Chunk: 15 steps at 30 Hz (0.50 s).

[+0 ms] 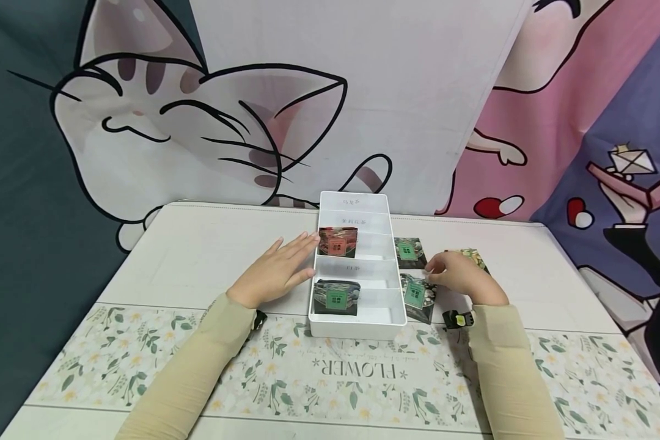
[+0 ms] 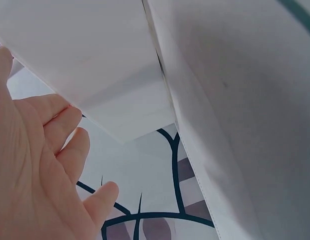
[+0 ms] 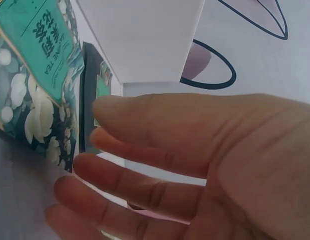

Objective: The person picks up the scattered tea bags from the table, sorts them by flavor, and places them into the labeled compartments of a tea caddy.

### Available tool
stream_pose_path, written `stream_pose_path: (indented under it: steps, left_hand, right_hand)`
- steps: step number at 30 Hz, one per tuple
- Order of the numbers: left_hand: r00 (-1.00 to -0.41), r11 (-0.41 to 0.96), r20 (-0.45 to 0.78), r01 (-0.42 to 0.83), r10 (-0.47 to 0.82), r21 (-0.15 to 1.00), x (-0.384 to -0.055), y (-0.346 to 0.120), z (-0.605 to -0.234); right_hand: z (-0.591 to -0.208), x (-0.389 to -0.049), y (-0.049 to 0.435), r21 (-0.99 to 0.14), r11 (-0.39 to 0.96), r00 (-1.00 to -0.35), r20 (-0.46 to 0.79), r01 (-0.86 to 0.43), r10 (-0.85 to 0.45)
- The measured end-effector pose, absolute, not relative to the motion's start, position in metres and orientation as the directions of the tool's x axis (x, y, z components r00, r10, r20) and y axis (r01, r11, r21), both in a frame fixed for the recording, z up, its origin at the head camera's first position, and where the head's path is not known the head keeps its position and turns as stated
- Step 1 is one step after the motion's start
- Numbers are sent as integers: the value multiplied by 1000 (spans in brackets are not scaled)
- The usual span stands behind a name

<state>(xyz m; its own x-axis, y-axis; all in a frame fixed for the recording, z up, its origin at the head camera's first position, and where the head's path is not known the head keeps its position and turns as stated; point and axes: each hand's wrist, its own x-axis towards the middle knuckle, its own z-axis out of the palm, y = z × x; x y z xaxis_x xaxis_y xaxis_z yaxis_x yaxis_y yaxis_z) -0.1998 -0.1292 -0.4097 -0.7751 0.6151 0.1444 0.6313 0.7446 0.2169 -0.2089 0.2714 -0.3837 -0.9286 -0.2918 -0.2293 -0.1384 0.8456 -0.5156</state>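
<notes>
At mid-frame, the box (image 1: 357, 330) is white; the upper packet (image 1: 338, 244) inside it is red and black, the lower packet (image 1: 336, 298) green and black. Right of centre, two outer packets (image 1: 415, 294) are also green and black. Lower down, sleeves (image 1: 184, 370) are beige; the tabletop (image 1: 209, 250) is white, banded with green leaves and pale flowers.

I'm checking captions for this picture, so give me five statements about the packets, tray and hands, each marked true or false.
1. The red-labelled packet is inside the white tray. True.
2. The left hand is at the tray's left side. True.
3. All green-labelled packets are in the tray. False: two lie on the table.
4. The right hand is left of the tray. False: right.
5. The nearest compartment is empty. False: a packet is inside.
</notes>
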Motion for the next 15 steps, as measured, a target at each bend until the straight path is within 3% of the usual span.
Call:
stream_pose_path:
  steps: [15]
  left_hand:
    - [-776,741,138,630,616,233,-200,-129,-409]
  right_hand:
    - [-392,-210,274,-609,793,-906,-335,-2,-259]
